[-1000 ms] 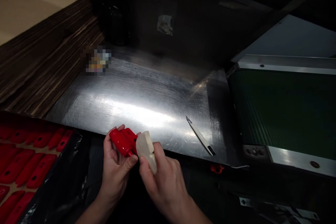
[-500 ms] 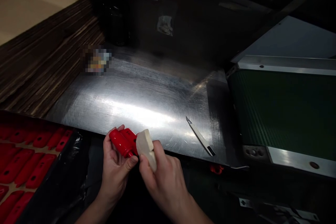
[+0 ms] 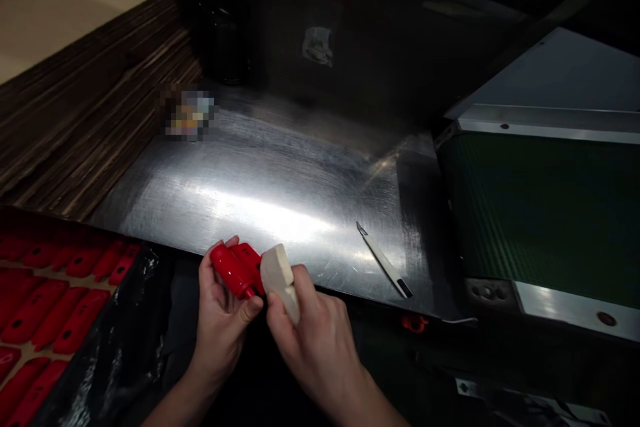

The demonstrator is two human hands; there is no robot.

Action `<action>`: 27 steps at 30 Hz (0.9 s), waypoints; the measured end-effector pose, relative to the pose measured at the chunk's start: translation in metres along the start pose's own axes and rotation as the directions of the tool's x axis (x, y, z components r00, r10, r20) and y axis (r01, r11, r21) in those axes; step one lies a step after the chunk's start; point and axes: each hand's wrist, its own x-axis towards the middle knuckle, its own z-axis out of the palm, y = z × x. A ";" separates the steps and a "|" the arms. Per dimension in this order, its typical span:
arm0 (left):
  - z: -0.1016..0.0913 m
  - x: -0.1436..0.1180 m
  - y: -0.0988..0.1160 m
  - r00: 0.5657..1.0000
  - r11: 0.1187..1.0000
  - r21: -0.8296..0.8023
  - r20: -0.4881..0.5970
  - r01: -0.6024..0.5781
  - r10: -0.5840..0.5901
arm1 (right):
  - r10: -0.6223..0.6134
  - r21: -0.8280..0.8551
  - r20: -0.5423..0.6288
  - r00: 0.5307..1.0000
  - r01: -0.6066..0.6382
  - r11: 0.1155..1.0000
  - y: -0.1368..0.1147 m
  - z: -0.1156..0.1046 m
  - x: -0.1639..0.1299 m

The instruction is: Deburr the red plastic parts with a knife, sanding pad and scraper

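Near the front edge of the metal table, my left hand (image 3: 220,310) is closed around a glossy red plastic part (image 3: 231,270). It shows a rounded, bottle-like body with a narrow tip, and a flatter section beside it; whether these are one piece or two I cannot tell. My right hand (image 3: 315,320) pinches a thick off-white pad (image 3: 276,275), bent or folded, its material unclear. The pad's left edge is against the red part and covers its right end. To the right, a white-handled craft knife (image 3: 384,260) lies on the table, blade pointing away.
More red parts (image 3: 35,310) sit in rows at lower left, beside black plastic sheeting (image 3: 127,340). Stacked brown sheets (image 3: 100,87) rise at the left of the metal table (image 3: 280,153). A green conveyor belt (image 3: 550,207) stands at right. A dark bottle-like object (image 3: 225,40) is behind.
The whole view has shifted very slightly. Both hands keep their grips, with the pad still against the red part; no clear movement between them shows.
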 end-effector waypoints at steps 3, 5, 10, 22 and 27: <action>0.000 0.001 0.000 1.000 1.000 0.011 0.022 -0.010 0.010 | 0.042 -0.034 -0.025 0.999 -0.043 0.998 -0.001 0.002 -0.002; 0.000 0.001 -0.001 1.000 1.000 0.017 0.008 -0.013 0.013 | 0.013 -0.024 -0.012 1.000 -0.013 1.000 -0.001 0.003 -0.003; -0.002 0.000 -0.002 0.999 0.999 -0.035 0.039 0.006 -0.005 | 0.104 -0.089 0.040 0.994 -0.101 0.991 0.012 0.001 0.010; -0.005 -0.012 0.023 0.940 0.913 -0.254 0.210 0.318 -0.269 | 0.370 -0.293 -0.075 0.926 -0.376 0.879 0.048 -0.031 0.047; -0.010 -0.016 0.034 0.880 0.881 -0.193 0.306 0.431 -0.364 | 0.265 0.156 0.130 0.955 -0.284 0.946 0.062 -0.029 -0.026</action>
